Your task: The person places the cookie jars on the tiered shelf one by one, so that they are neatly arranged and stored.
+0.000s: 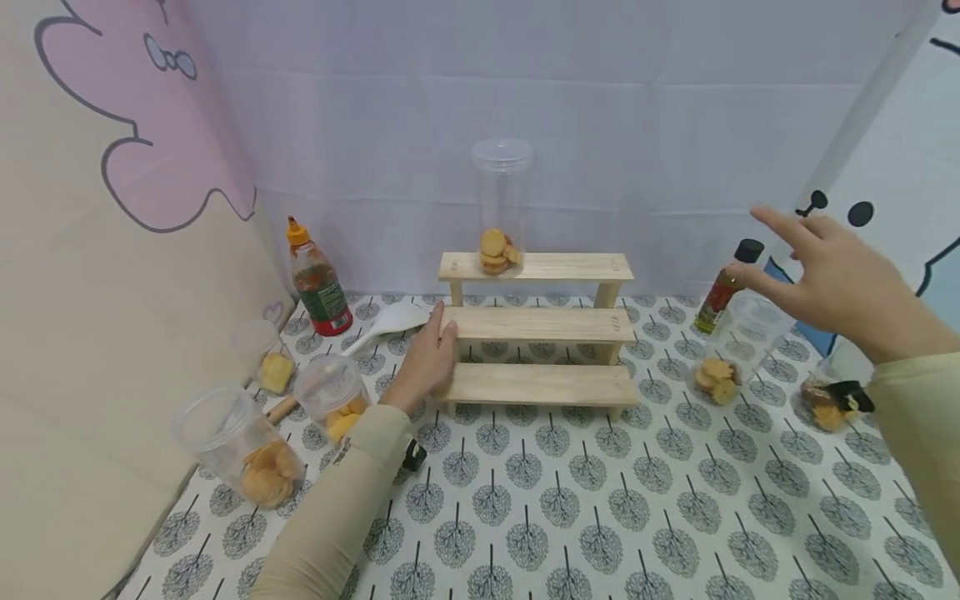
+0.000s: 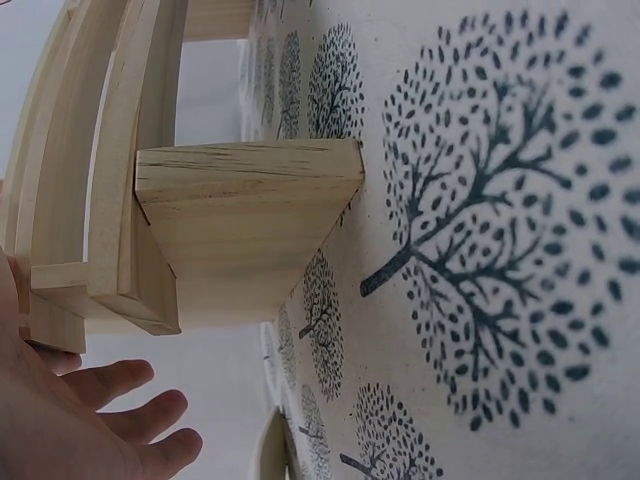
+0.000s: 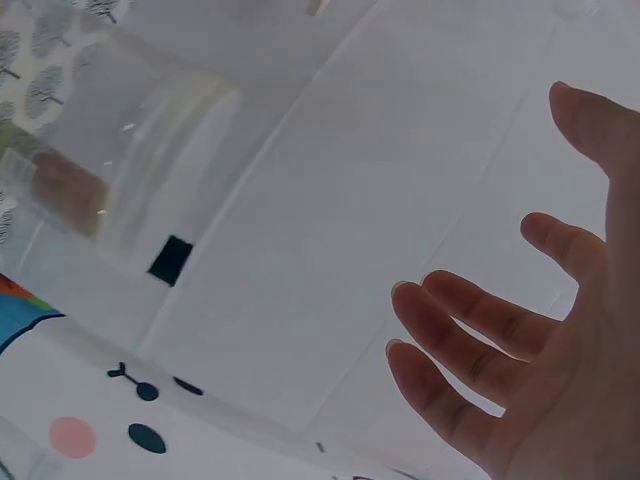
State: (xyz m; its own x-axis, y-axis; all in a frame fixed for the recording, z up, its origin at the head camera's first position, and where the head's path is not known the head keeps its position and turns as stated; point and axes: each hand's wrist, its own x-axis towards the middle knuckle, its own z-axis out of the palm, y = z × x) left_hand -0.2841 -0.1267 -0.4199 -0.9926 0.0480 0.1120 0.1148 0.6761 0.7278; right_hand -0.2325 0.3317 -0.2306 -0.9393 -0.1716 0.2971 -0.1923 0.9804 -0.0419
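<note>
My left hand [image 1: 427, 362] rests against the left end of a three-tier wooden shelf [image 1: 536, 323], its fingers loosely extended. In the left wrist view, the fingers [image 2: 150, 415] lie beside the stepped end of the shelf, gripping nothing visible. A tall clear jar [image 1: 501, 196] with round cookies at the bottom stands on the top tier, towards its left. My right hand [image 1: 847, 283] is raised at the right, thumb and fingers spread and holding nothing. Beneath it are a clear cookie jar [image 1: 738, 346] and a dark-capped bottle [image 1: 718, 298].
Left of the shelf stand a red sauce bottle [image 1: 321, 287], a white ladle-like utensil [image 1: 397, 318] and several clear snack jars, including a large one [image 1: 225, 433]. Another snack jar [image 1: 825, 400] sits partly behind the right sleeve. A patterned cloth [image 1: 555, 500] covers the table.
</note>
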